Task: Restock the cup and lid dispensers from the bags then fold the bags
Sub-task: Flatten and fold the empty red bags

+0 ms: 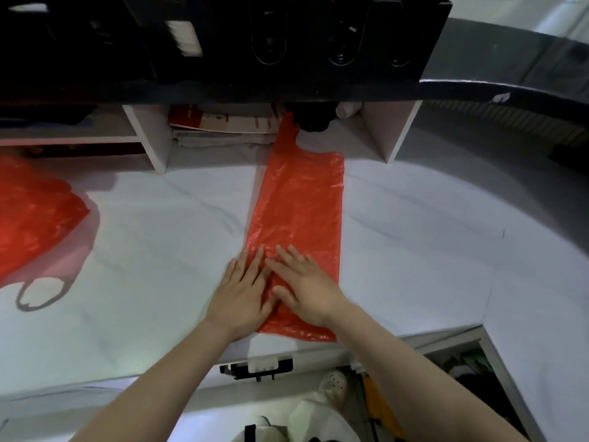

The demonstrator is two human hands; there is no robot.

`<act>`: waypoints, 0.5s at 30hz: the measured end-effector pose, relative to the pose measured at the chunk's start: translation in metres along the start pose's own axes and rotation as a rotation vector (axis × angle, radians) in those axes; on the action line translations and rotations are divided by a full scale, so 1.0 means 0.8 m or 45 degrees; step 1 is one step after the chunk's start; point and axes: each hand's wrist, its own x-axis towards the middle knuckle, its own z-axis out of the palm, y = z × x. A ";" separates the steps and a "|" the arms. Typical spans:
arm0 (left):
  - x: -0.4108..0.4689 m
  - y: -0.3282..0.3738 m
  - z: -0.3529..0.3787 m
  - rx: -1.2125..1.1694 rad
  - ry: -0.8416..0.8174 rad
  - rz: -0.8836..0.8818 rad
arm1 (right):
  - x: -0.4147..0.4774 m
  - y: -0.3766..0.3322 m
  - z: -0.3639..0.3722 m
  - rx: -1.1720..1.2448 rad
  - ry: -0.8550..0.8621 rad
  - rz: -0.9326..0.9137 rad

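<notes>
Flattening a lengthwise-folded red bag (pixel 299 212) on the worktop (pixel 143 234).

Nearest, at 6 o'clock: left hand (pixel 242 293) and right hand (pixel 306 282), side by side, palms down, fingers straight and spread, pressing the bag's near end and gripping nothing. Likely trouble: thin, slick plastic skidding on the worktop under a sideways push; trapped air springing the fold open once pressure lifts; handle end at 12 o'clock catching under the shelf (pixel 395 132). Counted: two hands; two bags, one strip running from 6 toward 12 o'clock, plus a second red bag (pixel 35 215), loose and unfolded, at 9 o'clock; one black dispenser unit (pixel 318 43) at 12 o'clock, contents too dark to tell.
</notes>
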 end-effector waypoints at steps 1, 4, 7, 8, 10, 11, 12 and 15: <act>0.000 0.000 -0.001 0.008 -0.004 0.001 | 0.008 0.007 0.001 -0.041 -0.034 -0.015; 0.000 0.001 0.000 0.056 -0.012 -0.017 | 0.032 0.046 -0.007 -0.188 -0.063 0.033; 0.001 0.000 0.002 0.068 -0.004 -0.032 | 0.056 0.090 -0.023 -0.288 -0.055 0.127; 0.001 -0.001 0.003 0.064 -0.005 -0.035 | 0.064 0.102 -0.028 -0.292 -0.044 0.155; 0.001 0.000 0.003 0.051 -0.005 -0.039 | 0.077 0.117 -0.036 -0.286 -0.035 0.196; 0.001 0.000 0.002 0.052 -0.003 -0.044 | 0.082 0.120 -0.038 -0.283 -0.044 0.203; 0.001 0.000 0.001 0.055 0.000 -0.049 | 0.084 0.120 -0.040 -0.277 -0.052 0.200; 0.000 0.001 0.000 0.048 0.014 -0.047 | 0.072 0.113 -0.044 -0.202 0.031 0.173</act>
